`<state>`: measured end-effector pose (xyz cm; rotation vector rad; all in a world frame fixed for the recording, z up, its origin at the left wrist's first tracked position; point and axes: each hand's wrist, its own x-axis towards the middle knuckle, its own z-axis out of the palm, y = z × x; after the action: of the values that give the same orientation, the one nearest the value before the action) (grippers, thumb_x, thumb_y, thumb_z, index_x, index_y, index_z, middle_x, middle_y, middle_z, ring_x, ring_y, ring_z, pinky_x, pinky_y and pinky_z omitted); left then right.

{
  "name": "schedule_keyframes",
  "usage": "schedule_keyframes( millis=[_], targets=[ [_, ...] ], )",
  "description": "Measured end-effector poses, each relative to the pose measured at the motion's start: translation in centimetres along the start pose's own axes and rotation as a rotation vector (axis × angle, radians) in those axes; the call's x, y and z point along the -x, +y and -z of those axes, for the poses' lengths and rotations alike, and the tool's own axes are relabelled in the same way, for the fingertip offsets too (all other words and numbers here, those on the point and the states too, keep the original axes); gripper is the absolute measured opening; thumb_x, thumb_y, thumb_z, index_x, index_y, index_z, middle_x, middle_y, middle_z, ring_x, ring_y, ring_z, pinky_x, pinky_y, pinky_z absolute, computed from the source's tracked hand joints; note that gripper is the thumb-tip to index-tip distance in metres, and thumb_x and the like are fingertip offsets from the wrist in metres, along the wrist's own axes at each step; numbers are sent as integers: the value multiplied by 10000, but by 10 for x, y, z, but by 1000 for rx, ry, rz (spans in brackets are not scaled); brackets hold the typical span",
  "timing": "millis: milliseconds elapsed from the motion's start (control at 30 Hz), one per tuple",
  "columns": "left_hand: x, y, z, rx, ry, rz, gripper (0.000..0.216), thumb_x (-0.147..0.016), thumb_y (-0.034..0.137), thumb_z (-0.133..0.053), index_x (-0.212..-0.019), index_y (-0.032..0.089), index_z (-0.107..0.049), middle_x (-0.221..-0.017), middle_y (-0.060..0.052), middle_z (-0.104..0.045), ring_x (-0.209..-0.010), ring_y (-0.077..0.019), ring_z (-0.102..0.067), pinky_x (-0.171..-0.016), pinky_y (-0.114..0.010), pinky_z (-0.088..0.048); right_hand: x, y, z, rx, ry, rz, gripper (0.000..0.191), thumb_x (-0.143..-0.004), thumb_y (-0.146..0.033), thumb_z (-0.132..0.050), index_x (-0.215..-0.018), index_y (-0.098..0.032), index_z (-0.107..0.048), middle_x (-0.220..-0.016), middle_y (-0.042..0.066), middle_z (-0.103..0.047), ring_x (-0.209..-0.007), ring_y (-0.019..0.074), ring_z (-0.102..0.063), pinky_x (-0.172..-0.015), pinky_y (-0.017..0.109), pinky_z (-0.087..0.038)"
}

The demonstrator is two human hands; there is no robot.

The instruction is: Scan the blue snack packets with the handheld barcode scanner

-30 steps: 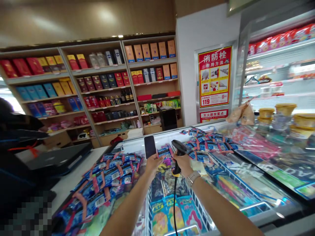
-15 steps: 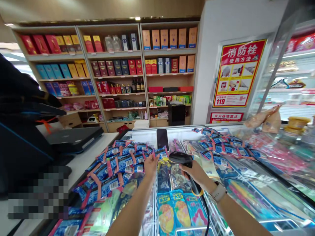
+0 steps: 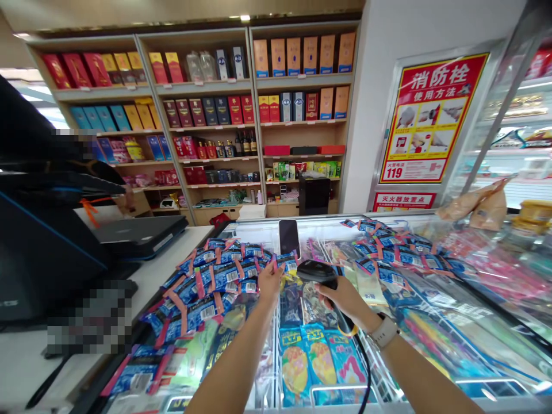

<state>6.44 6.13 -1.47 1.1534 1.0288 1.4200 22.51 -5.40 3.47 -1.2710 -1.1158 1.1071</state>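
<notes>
Close to you, a black cord (image 3: 369,374) runs up past some bright packs (image 3: 321,356) to the black scanner (image 3: 319,273) in your right hand (image 3: 345,302). Your right fingers are wrapped around its grip. The scanner's head sits up and to the left of that hand, and its nose points left.

Your left hand (image 3: 268,282) is nearer to the small blue packet (image 3: 288,263), for it is the one holding it. Your left finger and thumb are pinched on its left end. The packet sticks out to the right, so its long way runs side to side. Its free end is just beside the scanner's nose; I can't tell if they touch.

A big heap of packets (image 3: 226,276) lies left of your left hand. Another heap (image 3: 390,253) lies to the right, past the scanner. Just past the held packet, a phone (image 3: 288,236) has its short end toward you. Far back, boxes (image 3: 294,56) stand on tall shelves (image 3: 302,123).
</notes>
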Motion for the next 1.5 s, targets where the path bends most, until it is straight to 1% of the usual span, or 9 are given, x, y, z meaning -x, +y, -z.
schedule_keyframes(
  millis=[200, 333, 500, 700, 833, 967, 1233, 1367, 1500],
  targets=[
    [10, 30, 18, -240, 1, -177, 327, -720, 479, -627, -832, 175, -675, -727, -16, -659, -742, -185, -611, -698, -283, -476, -8, -1, -35, -485, 66, -9, 304, -547, -353, -811, -689, -131, -660, -661, 76, -698, -526, 164, -620, -496, 260, -480],
    [18, 71, 84, -483, 101, -343, 341, -817, 404, -530, -1042, 175, -646, -990, -68, -689, -957, -229, -611, -876, -335, -455, -8, -15, -102, -853, -110, -93, 236, -597, -309, -775, -730, -164, -645, -744, 63, -711, -716, 186, -682, -650, 267, -536],
    [40, 91, 184, -948, 286, -484, 457, -859, 337, -478, -1302, 225, -505, -1306, -95, -560, -1219, -275, -484, -1037, -442, -358, -10, -15, -205, -966, -274, -271, 157, -671, -289, -704, -702, -166, -611, -793, 82, -720, -833, 194, -698, -785, 276, -532],
    [51, 70, 216, -1323, 216, -414, 435, -910, 289, -375, -1325, 252, -501, -1421, -110, -452, -1319, -302, -386, -1057, -529, -322, -11, 10, -265, -951, -170, -194, 238, -595, -235, -738, -800, -155, -647, -860, 70, -735, -962, 199, -674, -821, 245, -525],
    [53, 76, 196, -1312, 213, -481, 455, -901, 267, -394, -1349, 239, -471, -1462, -113, -394, -1378, -321, -281, -1092, -558, -248, -11, 7, -234, -976, -188, -221, 149, -637, -241, -710, -743, -166, -637, -858, 87, -736, -960, 194, -677, -844, 244, -522],
    [55, 83, 152, -1171, 22, -624, 405, -886, 282, -438, -1275, 230, -537, -1431, -101, -431, -1360, -288, -322, -1104, -480, -283, -18, 1, -157, -920, -64, -86, 136, -657, -236, -709, -749, -170, -635, -853, 83, -732, -941, 206, -683, -834, 266, -535],
    [40, 30, -12, -944, -443, -389, 348, -814, 264, -552, -1142, 184, -635, -1172, -115, -646, -1147, -264, -557, -1018, -396, -405, -24, 9, 20, -741, 533, -10, 129, -632, -155, -692, -718, -169, -596, -629, 21, -680, -610, 177, -677, -563, 262, -561],
    [21, 17, -89, -951, -512, -325, 381, -837, 217, -510, -1202, 160, -599, -1270, -123, -598, -1210, -247, -515, -1033, -367, -379, -22, 18, 58, -631, 531, -176, 101, -668, -191, -671, -708, -154, -586, -549, 33, -645, -554, 211, -663, -495, 316, -557],
    [-2, 26, -126, -1087, -699, -219, 319, -689, 252, -697, -994, 159, -688, -1050, -90, -698, -1030, -264, -617, -891, -321, -461, -26, 18, 65, -593, 437, -292, 89, -717, -220, -636, -689, -152, -586, -548, 69, -650, -586, 230, -671, -510, 327, -556]
  ],
)
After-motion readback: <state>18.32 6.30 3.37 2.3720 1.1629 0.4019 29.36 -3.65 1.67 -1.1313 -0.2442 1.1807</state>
